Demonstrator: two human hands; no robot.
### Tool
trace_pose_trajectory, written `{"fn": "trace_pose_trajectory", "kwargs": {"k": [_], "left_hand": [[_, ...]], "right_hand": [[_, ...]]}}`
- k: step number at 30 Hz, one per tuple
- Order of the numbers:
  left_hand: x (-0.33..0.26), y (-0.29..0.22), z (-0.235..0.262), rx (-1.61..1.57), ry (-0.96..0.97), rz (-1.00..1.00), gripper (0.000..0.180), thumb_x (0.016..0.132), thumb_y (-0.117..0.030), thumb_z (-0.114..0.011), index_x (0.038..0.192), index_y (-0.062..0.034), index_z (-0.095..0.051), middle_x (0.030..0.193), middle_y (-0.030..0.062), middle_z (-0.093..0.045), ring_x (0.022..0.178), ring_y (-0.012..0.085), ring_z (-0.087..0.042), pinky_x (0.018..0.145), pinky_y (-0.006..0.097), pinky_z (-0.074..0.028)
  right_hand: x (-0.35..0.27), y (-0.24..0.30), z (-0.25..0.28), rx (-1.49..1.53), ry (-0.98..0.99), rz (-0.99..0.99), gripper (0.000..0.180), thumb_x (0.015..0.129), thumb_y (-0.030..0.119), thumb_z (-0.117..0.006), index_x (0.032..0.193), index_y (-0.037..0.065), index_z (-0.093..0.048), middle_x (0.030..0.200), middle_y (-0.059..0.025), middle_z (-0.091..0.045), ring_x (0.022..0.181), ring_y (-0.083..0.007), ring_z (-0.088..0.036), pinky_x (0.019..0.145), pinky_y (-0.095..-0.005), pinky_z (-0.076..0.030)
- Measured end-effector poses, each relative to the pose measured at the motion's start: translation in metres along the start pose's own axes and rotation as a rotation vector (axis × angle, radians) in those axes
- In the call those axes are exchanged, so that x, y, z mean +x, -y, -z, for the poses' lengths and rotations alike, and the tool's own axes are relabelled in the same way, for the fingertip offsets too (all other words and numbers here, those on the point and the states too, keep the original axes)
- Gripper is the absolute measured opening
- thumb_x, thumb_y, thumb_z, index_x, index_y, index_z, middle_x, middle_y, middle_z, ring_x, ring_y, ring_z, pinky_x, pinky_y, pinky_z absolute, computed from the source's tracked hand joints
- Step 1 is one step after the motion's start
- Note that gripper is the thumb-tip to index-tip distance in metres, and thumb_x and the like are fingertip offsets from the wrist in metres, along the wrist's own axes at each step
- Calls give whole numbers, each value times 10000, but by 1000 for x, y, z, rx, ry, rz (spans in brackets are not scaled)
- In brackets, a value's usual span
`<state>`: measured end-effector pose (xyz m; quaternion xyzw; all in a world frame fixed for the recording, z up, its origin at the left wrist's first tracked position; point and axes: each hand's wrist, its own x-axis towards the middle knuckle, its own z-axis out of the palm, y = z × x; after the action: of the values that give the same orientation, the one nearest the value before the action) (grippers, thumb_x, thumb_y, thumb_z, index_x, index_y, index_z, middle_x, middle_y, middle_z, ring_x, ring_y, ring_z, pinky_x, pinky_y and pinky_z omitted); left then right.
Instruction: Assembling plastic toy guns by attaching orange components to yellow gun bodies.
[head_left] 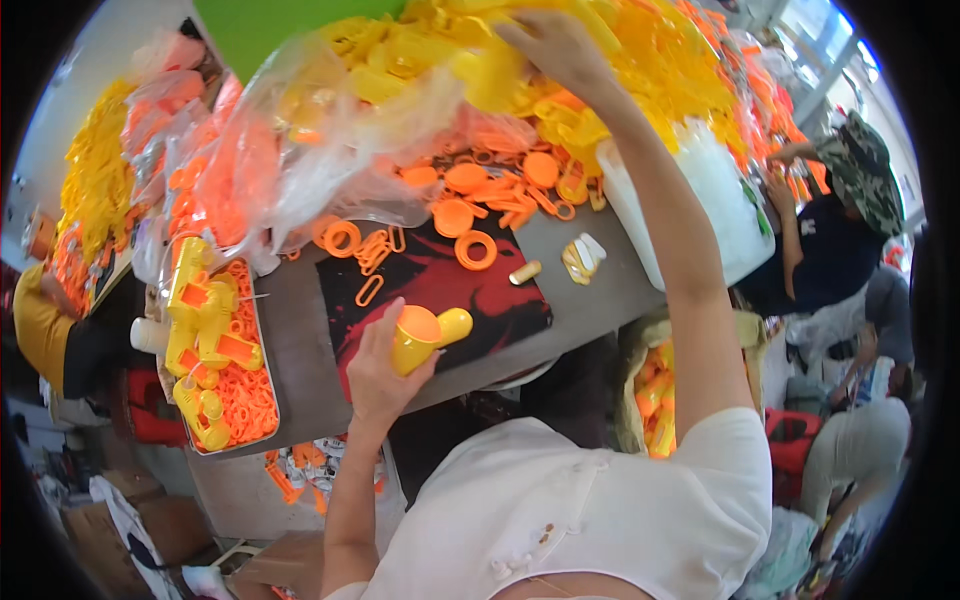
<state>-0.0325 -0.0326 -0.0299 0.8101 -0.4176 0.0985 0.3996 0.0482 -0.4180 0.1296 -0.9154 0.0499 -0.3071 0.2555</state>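
My left hand [382,372] is closed around a yellow plastic toy part [412,350] with a round orange disc set in its wide end and a rounded yellow knob at its side. It is held just above a dark red and black mat [440,285]. My right arm stretches far across the table, and my right hand [560,50] is at the big heap of yellow plastic parts [650,50]. Its fingertips are blurred against the yellow pieces, so a grip cannot be made out. Orange rings [475,250], discs [453,217] and oblong links [370,291] lie at the mat's far side.
A tray [275,425] of small orange pieces and yellow assemblies stands left. Clear plastic bags [330,150] lie at the back. A white tub [735,215] is under my right arm, above a sack [640,400] of parts. Other people [840,210] sit right and left.
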Motion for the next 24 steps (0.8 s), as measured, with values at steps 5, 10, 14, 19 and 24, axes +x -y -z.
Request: {"fn": "trace_pose_trajectory", "kwargs": {"k": [5, 10, 14, 19, 24], "left_hand": [[0, 4, -1, -10, -7, 53, 754, 649, -129, -819, 1327, -72, -495, 1030, 133, -618, 878, 290, -638, 757, 363, -532], [-3, 2, -1, -5, -47, -3, 745, 652, -148, -825, 1323, -96, -505, 995, 113, -611, 834, 273, -639, 695, 351, -544], [-2, 2, -1, -9, -21, 11, 746, 654, -144, -823, 1325, -92, -501, 1003, 113, -612, 842, 272, -638, 698, 353, -544], [-1, 0, -1, -21, -20, 22, 755, 654, -141, -823, 1330, -85, -493, 1013, 112, -615, 852, 273, -638, 709, 355, -545], [-2, 1, -2, -19, -1, 47, 739, 670, -127, -808, 1330, -59, -483, 1075, 149, -622, 927, 315, -634, 801, 382, -527]], "right_hand": [[0, -8, -19, 250, 27, -102, 810, 938, 431, -562, 1489, -19, -174, 1292, -286, -533, 1236, -335, -505, 1047, -391, -359], [-107, -48, -47, 141, -158, 100, 532, 891, 149, -643, 1360, 28, -425, 1409, -153, -439, 1312, -241, -423, 1071, -356, -358], [-174, -48, -93, 22, -146, -16, 535, 859, 70, -642, 1351, 37, -436, 1361, -155, -461, 1278, -293, -436, 1059, -355, -368], [-186, -59, -106, -21, -109, -58, 523, 819, 19, -641, 1311, 46, -470, 1313, -148, -474, 1210, -340, -461, 966, -393, -436], [-182, -54, -94, -311, -238, -9, 489, 791, 13, -643, 1261, 65, -518, 1296, -118, -498, 1185, -315, -470, 974, -404, -411]]}}
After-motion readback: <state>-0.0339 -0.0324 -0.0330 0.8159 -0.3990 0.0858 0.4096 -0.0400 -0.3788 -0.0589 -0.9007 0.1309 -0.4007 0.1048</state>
